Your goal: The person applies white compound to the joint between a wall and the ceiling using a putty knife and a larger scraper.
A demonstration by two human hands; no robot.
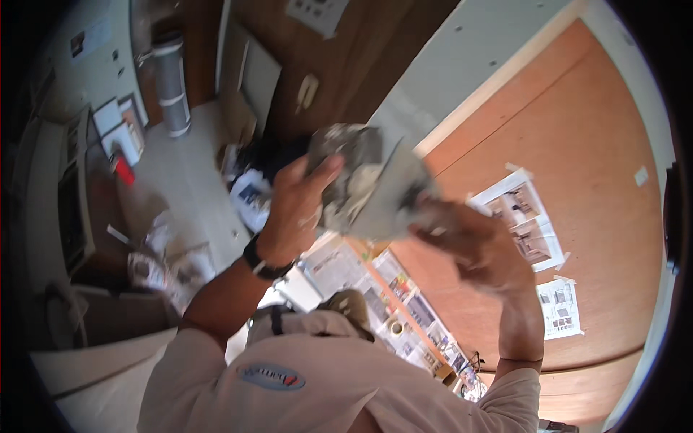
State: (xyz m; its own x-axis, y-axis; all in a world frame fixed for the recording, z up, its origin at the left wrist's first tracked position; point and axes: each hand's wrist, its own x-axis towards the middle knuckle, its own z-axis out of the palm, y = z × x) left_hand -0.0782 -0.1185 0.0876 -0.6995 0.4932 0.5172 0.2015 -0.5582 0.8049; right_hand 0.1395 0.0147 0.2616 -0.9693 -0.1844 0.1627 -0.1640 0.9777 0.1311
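Both my hands are raised in front of me at the middle of the view. My left hand (297,206) is closed on a grey, smeared flat plate (355,144), its thumb lying across the face. Pale, putty-like paste (364,186) is spread over the plate. My right hand (473,242) grips the dark handle of a wide putty knife (390,195), and motion blurs both hand and tool. The grey blade is tilted, its edge against or just beside the paste; I cannot tell which. Whitish smears mark my left hand, and a black band circles that wrist.
An orange-brown wood panel wall (599,180) rises at the right, with taped printed sheets (523,220). Newspapers (339,270) and a tape roll (395,327) lie below. At left are plastic bags (249,198), a rolled grey sheet (172,86) and a dark cabinet (72,209).
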